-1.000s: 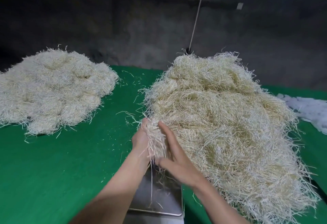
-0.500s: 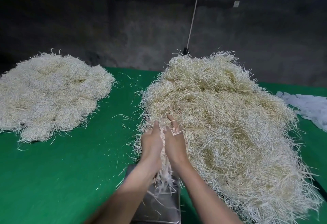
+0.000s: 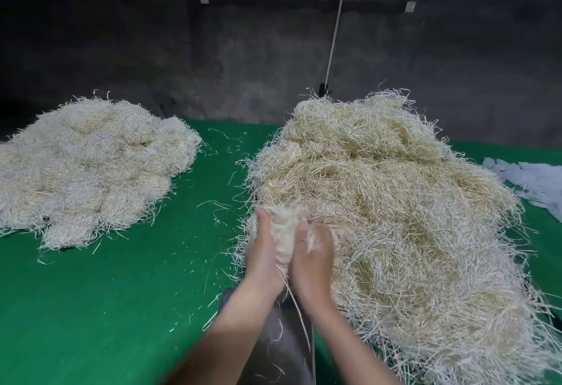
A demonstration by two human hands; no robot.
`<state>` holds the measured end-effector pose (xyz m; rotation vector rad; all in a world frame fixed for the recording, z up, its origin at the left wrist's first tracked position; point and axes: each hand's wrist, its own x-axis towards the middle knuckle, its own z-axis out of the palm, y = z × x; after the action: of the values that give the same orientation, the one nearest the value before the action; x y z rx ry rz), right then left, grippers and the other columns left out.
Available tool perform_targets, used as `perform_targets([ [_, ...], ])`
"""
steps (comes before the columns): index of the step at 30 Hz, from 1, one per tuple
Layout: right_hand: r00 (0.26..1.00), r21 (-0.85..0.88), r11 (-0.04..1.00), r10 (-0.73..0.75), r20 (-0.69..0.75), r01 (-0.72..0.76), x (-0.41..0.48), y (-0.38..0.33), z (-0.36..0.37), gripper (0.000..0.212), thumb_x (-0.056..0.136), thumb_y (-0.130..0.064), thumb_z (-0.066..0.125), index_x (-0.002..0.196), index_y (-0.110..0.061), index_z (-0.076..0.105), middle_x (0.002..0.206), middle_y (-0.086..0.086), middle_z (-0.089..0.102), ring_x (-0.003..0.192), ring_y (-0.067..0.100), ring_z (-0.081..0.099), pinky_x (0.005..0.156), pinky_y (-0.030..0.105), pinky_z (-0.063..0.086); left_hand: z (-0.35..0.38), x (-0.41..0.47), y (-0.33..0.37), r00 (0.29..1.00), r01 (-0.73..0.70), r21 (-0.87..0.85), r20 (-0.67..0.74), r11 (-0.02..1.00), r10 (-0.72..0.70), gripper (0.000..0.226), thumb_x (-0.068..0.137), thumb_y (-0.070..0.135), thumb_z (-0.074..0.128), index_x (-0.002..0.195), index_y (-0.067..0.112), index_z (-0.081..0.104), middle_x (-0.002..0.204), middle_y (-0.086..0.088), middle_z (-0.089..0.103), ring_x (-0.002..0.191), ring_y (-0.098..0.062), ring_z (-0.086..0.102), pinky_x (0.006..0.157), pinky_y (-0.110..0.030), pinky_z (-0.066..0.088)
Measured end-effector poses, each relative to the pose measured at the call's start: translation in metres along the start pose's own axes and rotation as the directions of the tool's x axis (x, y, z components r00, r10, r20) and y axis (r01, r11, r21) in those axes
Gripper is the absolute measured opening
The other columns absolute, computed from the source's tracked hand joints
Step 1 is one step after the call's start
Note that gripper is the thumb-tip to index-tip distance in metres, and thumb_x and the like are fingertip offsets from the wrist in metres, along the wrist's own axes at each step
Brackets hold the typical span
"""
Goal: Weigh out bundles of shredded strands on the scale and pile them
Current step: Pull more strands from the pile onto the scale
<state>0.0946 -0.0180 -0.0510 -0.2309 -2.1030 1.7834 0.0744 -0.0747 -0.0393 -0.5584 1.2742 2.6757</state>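
Where the bundle sits: the bundle (image 3: 284,229) of shredded strands is clasped between the left hand (image 3: 263,251) and the right hand (image 3: 313,257), at the near left edge of the heap (image 3: 395,217) and above the far end of the scale (image 3: 282,339).
Grip, left: cups the bundle's left side, thumb pointing up along it; the fingers behind are hidden.
Grip, right: pressed to the bundle's right side, fingers curled over the strands; blurred.
Bundle's look: pale cream and fine, fluffing out in a tuft above the fingers and narrowing between the palms; a few long strands trail down over the scale.
Scale: grey metal platform under the wrists, largely covered by the forearms.
Heap: yellowish-white tangle, touching the right hand.
Pile (image 3: 91,165): rounded clumps at the far left of the green table (image 3: 106,293), well apart from the hands.
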Motion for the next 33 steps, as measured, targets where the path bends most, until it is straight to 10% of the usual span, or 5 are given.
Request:
perform_targets([
  [10, 0.995, -0.237, 0.969, -0.052, 0.089, 0.072, -0.002, 0.004, 0.001, 0.033, 0.099, -0.023, 0.036, 0.068, -0.025, 0.048, 0.06, -0.006, 0.049, 0.048, 0.002, 0.042, 0.043, 0.017, 0.03, 0.014, -0.001, 0.019, 0.979, -0.114, 0.126, -0.157, 0.985, 0.134, 0.027, 0.098, 0.023, 0.052, 0.074, 0.013, 0.061, 0.055, -0.001, 0.057, 0.042, -0.012, 0.053, 0.039, -0.02, 0.043],
  [14, 1.0, -0.15, 0.989, -0.003, 0.023, 0.006, 0.023, -0.01, -0.015, 0.031, 0.094, 0.007, 0.035, 0.099, -0.006, 0.062, 0.088, 0.009, 0.061, 0.064, 0.022, 0.06, 0.052, 0.032, 0.047, 0.017, -0.013, 0.0, 0.988, -0.058, 0.331, -0.118, 0.942, 0.103, 0.039, 0.097, 0.038, 0.049, 0.118, 0.005, 0.058, 0.084, -0.011, 0.063, 0.075, -0.021, 0.064, 0.089, -0.039, 0.051],
  [20, 0.988, -0.17, 0.978, -0.096, 0.123, 0.117, 0.002, -0.009, -0.005, 0.036, 0.097, -0.012, 0.036, 0.066, -0.03, 0.043, 0.059, -0.008, 0.046, 0.046, 0.001, 0.041, 0.045, 0.013, 0.037, 0.01, -0.006, 0.012, 0.988, -0.068, 0.279, -0.117, 0.958, 0.104, 0.04, 0.097, 0.004, 0.047, 0.058, 0.008, 0.054, 0.044, 0.002, 0.05, 0.036, -0.011, 0.048, 0.038, -0.019, 0.038],
  [28, 0.918, 0.235, 0.965, 0.011, 0.395, -0.113, 0.008, 0.005, -0.058, 0.063, 0.07, -0.045, 0.066, 0.128, -0.04, 0.042, 0.14, -0.006, 0.039, 0.112, 0.01, 0.052, 0.087, 0.034, 0.052, -0.002, 0.0, 0.025, 0.912, -0.314, 0.472, -0.092, 0.824, 0.4, 0.032, 0.095, 0.039, 0.05, 0.111, 0.012, 0.058, 0.101, -0.004, 0.062, 0.093, -0.013, 0.059, 0.095, -0.031, 0.043],
  [33, 0.949, 0.128, 0.987, 0.055, 0.312, -0.099, 0.02, -0.032, -0.033, 0.038, 0.083, -0.057, 0.054, 0.115, -0.038, 0.054, 0.123, -0.007, 0.056, 0.094, 0.003, 0.058, 0.067, 0.017, 0.05, 0.017, -0.013, -0.008, 0.856, -0.479, 0.619, 0.172, 0.622, 0.488, 0.026, 0.088, 0.041, 0.06, 0.104, 0.025, 0.047, 0.111, 0.003, 0.054, 0.087, 0.012, 0.053, 0.068, -0.008, 0.04],
])
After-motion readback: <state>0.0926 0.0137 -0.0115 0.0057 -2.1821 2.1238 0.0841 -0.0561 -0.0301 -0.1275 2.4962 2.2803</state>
